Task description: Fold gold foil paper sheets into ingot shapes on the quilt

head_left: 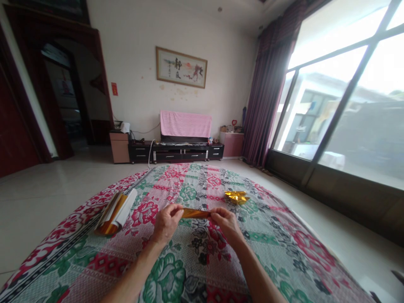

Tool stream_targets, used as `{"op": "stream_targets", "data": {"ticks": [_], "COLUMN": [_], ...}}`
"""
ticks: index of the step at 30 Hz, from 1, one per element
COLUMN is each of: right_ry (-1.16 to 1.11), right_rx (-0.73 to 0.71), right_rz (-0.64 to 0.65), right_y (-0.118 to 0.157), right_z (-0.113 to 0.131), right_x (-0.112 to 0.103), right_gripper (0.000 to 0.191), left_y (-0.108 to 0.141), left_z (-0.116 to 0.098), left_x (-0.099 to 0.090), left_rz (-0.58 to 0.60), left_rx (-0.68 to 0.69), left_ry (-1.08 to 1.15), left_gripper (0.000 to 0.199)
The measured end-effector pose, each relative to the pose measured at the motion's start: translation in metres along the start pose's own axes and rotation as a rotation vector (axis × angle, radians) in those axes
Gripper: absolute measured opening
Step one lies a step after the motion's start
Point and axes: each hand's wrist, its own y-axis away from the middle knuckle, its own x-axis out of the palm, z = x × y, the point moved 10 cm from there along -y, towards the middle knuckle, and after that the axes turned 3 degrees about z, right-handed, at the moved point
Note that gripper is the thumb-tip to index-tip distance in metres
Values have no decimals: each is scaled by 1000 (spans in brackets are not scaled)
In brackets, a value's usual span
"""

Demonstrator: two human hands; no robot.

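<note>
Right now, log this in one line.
left hand: pinching gold strip; right hand: pinching strip's opposite end; folded foil: on patterned cloth

Daylight comes in strongly through the big window (347, 105) on my right, with a purple curtain (265, 92) hanging at its far end. The wall (126, 50) ahead is white — a framed picture (181, 67) hangs there, yellowish stains (181, 92) just below it. A pink cloth (185, 123) drapes above a low black cabinet (195, 156), between a brownish cupboard (120, 149) and a pinkish one (232, 146). Pale, glossy tiles (94, 168) cover the floor. Over to my left, the dark wooden doorway (100, 71) opens into shadow — beside a red door (15, 122).
</note>
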Motion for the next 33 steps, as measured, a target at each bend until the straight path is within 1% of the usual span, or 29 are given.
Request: {"op": "stream_targets", "data": {"ticks": [7,13,18,22,25,28,30,33], "right_ry": [15,47,185,257,323,408,497,689], "right_rx": [-2,26,1,11,7,-1,-3,18], "right_rz": [34,26,18,-23,-49,-47,-51,-66], "right_y": [-1,1,6,9,10,8,6,2], "right_z": [-3,0,14,18,19,17,16,13], "right_x": [1,2,1,-4,-8,-10,-12,-15], "right_gripper": [21,18,17,17,18,21,24,26], "left_y": [0,1,1,2,1,3,4,7], "left_z": [-1,-2,-5,-3,1,6,8,8], "left_x": [0,-1,1,4,6,10,11,11], "left_rz": [10,5,38,61,76,101,107,102], "left_rx": [-3,9,18,3,-38,-97,-134,-177], "left_ry": [-26,-40,-44,-25,0,4,-26,-130], "left_gripper": [21,21,22,22,23,23,21,17]}}
